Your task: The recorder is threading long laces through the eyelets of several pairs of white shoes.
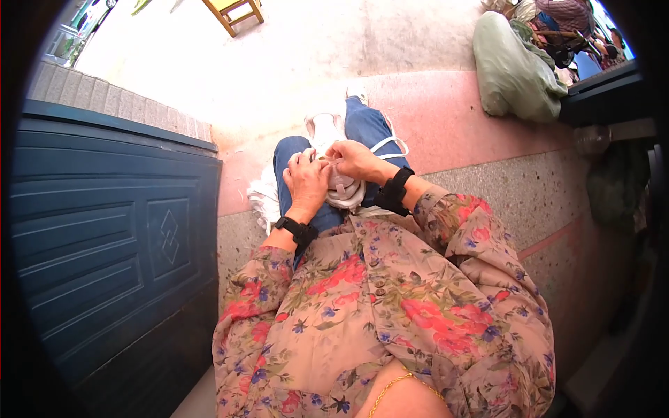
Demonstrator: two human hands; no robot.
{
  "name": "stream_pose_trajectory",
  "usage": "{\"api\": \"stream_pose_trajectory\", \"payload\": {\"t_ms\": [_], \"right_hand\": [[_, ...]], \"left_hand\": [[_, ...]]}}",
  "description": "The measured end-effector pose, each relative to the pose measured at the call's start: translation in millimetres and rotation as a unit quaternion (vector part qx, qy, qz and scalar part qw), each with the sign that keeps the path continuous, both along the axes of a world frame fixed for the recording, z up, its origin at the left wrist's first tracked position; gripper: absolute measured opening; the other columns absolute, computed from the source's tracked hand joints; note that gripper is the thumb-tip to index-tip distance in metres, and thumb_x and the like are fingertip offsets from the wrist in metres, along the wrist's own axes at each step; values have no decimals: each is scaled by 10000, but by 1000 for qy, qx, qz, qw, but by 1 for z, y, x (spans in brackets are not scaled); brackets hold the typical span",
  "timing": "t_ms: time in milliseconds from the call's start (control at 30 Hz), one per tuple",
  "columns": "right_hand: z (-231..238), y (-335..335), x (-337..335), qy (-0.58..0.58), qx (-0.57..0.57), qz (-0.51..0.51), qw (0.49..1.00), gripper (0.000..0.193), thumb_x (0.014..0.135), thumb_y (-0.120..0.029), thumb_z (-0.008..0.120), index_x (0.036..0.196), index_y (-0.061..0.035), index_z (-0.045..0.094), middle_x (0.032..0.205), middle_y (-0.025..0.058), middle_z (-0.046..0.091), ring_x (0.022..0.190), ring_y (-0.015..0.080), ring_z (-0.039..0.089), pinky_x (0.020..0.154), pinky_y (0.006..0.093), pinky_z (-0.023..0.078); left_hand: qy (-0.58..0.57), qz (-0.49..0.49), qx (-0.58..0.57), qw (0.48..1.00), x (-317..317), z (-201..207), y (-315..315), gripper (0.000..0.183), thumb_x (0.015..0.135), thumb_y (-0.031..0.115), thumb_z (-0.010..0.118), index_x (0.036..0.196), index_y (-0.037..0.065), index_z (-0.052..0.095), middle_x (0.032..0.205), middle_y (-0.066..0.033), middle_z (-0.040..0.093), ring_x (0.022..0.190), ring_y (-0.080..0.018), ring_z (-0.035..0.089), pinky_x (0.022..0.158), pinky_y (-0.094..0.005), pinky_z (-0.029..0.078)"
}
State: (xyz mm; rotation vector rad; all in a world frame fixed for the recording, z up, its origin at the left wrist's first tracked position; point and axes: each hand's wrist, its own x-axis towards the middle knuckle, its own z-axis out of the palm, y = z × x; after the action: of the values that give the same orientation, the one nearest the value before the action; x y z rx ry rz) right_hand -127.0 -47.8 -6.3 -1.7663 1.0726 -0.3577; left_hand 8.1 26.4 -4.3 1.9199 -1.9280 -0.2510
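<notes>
the small white fabric piece with cord loops [343, 189] rests on the blue-trousered lap. the left hand [306, 180] is closed, pinning it; the right hand [355, 160] pinches its upper edge. judged light, limp, non-fragile; hold by edges, not cords.

A dark blue panelled door [111, 237] at left, a pale green sack [512, 70], and a yellow wooden chair [233, 10].
</notes>
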Motion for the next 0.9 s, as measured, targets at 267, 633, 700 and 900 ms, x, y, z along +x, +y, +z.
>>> {"api": "stream_pose_trajectory", "payload": {"t_ms": [267, 633, 700, 900], "right_hand": [[4, -12, -1, -137, -4, -174, 975, 163, 773, -161, 601, 773, -5, 554, 700, 113, 588, 707, 182, 588, 641, 320, 448], [58, -101, -262, -413, -1, -600, 685, 86, 842, -104, 511, 777, -57, 480, 612, 12, 478, 520, 132, 476, 570, 318, 465], [63, -99, -265, -360, -35, -678, 639, 63, 825, -75, 528, 786, -49, 485, 627, 11, 484, 530, 131, 482, 574, 309, 462], [33, -37, -119, 32, -250, -301, 920, 131, 818, -103, 533, 886, -3, 585, 778, 173, 608, 726, 262, 591, 668, 331, 469]], "left_hand": [[101, 117, -147, 977, 108, 30, -10, 61, 737, 32, 472, 699, -9, 495, 992, -190, 541, 959, -314, 463, 872, -422, 327], [149, 419, 60, 893, 310, 23, 138, 220, 769, 169, 500, 685, -33, 532, 594, -76, 479, 599, -108, 444, 548, -309, 373], [84, 402, 67, 909, 293, 12, 125, 241, 785, 188, 504, 765, -42, 573, 682, -108, 572, 625, -148, 497, 596, -323, 411], [120, 163, 25, 979, 144, 10, 22, 249, 732, 68, 470, 910, -28, 616, 870, -227, 604, 809, -330, 594, 717, -360, 466]]}}
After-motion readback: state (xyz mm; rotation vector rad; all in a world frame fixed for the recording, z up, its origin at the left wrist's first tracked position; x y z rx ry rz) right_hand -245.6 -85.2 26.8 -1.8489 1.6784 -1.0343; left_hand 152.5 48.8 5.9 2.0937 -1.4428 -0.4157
